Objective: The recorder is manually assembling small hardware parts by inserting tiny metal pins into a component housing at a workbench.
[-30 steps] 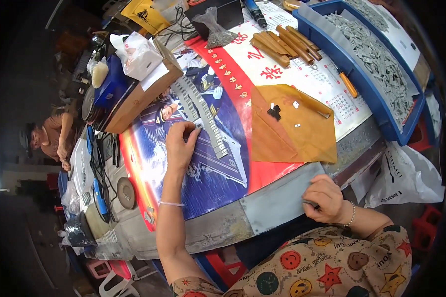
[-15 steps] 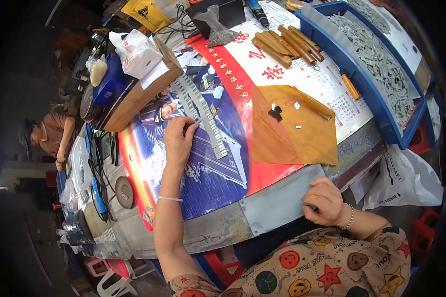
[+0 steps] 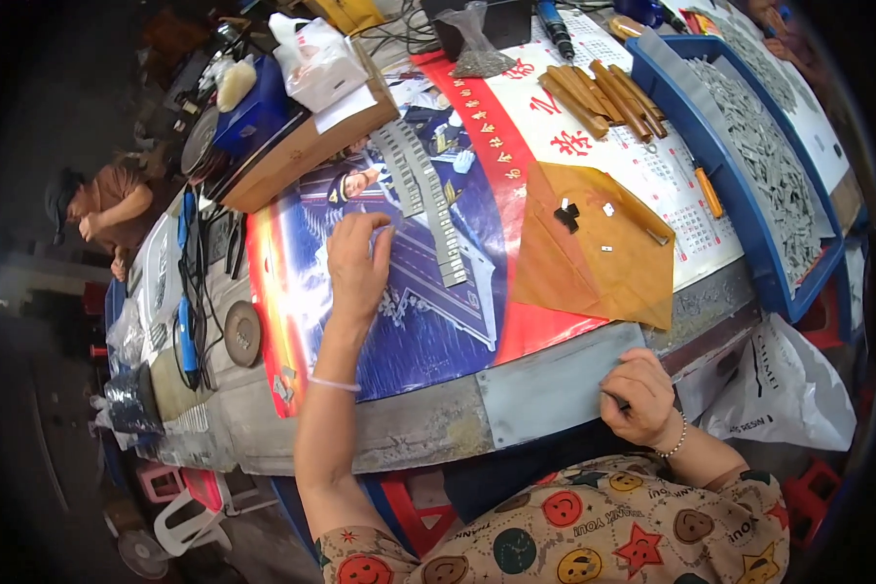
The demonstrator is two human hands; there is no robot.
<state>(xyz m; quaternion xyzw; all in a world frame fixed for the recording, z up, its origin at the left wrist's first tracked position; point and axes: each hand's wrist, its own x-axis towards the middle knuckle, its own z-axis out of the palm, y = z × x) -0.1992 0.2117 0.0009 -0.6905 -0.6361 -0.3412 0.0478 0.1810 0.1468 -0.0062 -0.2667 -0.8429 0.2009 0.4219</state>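
Note:
My left hand [image 3: 358, 265] is over the blue picture sheet [image 3: 419, 336], thumb and forefinger apart with nothing visible between them. Just beyond it lie two side-by-side rows of small grey pieces, a shorter row [image 3: 400, 173] nearer the hand and a longer row [image 3: 442, 220] to its right. By the table's front edge, over a grey plate [image 3: 545, 394], my right hand [image 3: 640, 397] is curled closed. A small dark end shows at its fingers; the rest is hidden. An amber sheet [image 3: 594, 263] carries a few black and white bits.
A blue tray [image 3: 715, 185] of grey pieces stands at the right, an orange-handled tool [image 3: 708, 192] beside it. Rolled amber sheets [image 3: 603, 97] lie farther back. A wooden box [image 3: 302, 156] bearing a white bag stands at the left. Cables [image 3: 195, 292] and another person [image 3: 107, 209] are beyond.
My left hand has drawn back from the end of the shorter row, its thumb and forefinger parting. My right hand stays closed. The view has shifted; the other person's hand has risen.

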